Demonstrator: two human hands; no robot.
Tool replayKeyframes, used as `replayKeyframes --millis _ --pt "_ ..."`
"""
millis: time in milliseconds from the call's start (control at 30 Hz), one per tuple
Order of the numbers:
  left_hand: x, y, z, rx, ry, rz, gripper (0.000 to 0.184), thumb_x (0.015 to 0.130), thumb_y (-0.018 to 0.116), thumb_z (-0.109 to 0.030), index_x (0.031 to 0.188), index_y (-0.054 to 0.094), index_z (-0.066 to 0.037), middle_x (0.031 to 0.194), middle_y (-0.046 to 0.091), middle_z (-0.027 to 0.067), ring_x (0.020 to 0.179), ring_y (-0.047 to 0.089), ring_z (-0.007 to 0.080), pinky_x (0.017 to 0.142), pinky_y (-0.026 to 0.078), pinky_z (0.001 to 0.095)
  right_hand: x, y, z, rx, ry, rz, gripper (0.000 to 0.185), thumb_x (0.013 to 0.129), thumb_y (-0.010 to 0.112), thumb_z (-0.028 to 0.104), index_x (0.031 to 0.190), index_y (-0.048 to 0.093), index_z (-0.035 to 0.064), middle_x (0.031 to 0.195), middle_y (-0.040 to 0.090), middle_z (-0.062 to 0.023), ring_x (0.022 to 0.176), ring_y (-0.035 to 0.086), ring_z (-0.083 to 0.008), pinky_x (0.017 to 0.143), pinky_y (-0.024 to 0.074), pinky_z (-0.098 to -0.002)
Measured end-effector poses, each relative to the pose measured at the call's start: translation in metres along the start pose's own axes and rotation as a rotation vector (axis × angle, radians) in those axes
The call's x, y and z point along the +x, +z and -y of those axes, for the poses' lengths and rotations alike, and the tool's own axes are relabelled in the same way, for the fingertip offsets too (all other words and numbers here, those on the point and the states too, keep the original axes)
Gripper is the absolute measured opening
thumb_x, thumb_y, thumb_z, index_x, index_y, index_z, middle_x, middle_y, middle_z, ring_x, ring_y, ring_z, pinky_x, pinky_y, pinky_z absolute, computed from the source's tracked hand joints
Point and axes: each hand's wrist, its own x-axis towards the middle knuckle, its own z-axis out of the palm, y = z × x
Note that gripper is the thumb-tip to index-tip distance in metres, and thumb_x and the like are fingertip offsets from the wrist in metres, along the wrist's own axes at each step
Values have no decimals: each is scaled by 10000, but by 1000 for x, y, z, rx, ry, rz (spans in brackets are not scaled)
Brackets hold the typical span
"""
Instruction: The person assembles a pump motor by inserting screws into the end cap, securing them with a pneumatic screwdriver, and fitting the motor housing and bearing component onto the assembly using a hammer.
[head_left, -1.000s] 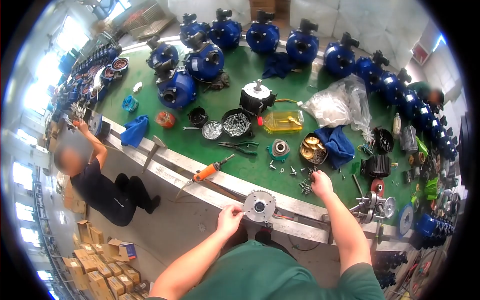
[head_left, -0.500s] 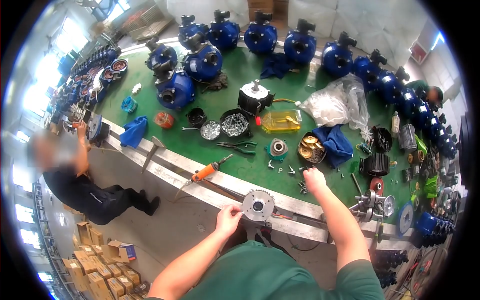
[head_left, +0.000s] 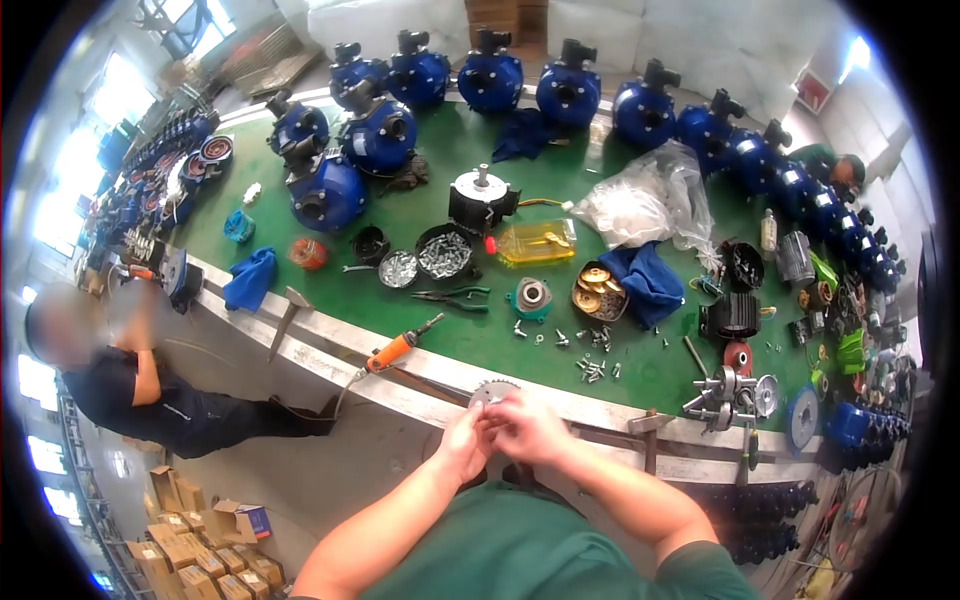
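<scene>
My left hand and my right hand meet at the bench's near edge, fingers pinched together. What the fingertips hold is too small and too covered to make out. Just behind them, a round silver motor end cover with a toothed rim shows only its upper part; my hands hide the rest. On the green bench top beyond lie loose screws and a teal-rimmed bearing housing. To the left, an orange power screwdriver rests on the bench edge.
Pliers, a bowl of bolts, a pan of brass parts and a yellow oil bottle stand mid-bench. Blue pumps line the far side. A co-worker is at the left. A metal clamp sits on the near edge.
My right hand has come from the loose screws back to my left hand at the silver cover. The view has shifted slightly. The co-worker at the left has changed posture.
</scene>
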Motion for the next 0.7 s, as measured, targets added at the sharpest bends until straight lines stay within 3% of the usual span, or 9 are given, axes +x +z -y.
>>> replayKeyframes --millis 33,100,233,300,333,433,600,700 --pt "4 -3 3 -48 -10 38 357 1082 401 -252 1203 562 43 1128 654 142 1053 651 245 898 545 399 -3 5 3 -68 -39 101 225 702 688 73 927 682 59 976 627 -130 955 615 -359 820 531 -457" --pt "3 -2 1 -8 -19 -10 296 1053 412 -166 1198 556 48 1108 641 165 1016 648 257 875 552 383 -7 0 4 -7 -50 -32 210 731 687 66 940 678 51 948 630 -132 903 638 -331 780 543 -422" --pt "-1 -13 -1 100 -29 -70 234 1001 415 -63 1174 533 43 1056 628 154 942 651 241 830 561 337 -29 -10 -83 56 348 -295 125 761 720 57 855 661 -2 798 646 -124 691 646 -222 639 536 -332" --pt "-2 -23 3 88 -33 -64 220 998 425 -53 1169 526 42 1051 625 151 937 654 239 824 564 330 -45 -21 -145 391 665 -358 106 763 716 28 853 665 8 726 629 -30 642 566 -103 581 479 -280" --pt "-3 -25 2 81 -28 -65 216 992 432 -44 1163 535 40 1057 633 154 936 659 244 825 569 336 -44 -37 -147 504 812 -432 90 768 707 15 849 669 14 720 621 -4 646 561 -85 569 457 -258" --pt "-7 -27 5 74 -16 -80 206 984 448 -30 1151 550 34 1062 648 159 932 670 253 827 578 349 -67 -46 -220 189 838 -627 99 785 710 55 866 684 3 751 668 -39 705 605 -119 683 507 -289" --pt "-13 -24 6 141 37 -132 187 1002 467 -53 1156 537 26 1037 648 147 925 672 241 825 577 346 -69 -57 -217 -115 691 -547 88 788 707 55 857 675 11 768 659 -75 725 648 -162 707 530 -314" --pt "-14 -24 8 166 46 -182 180 1000 481 -57 1153 539 20 1040 647 142 923 671 229 812 575 339 -58 -56 -209 -295 535 -440 106 772 697 51 873 683 24 833 674 -107 756 679 -244 723 546 -345"
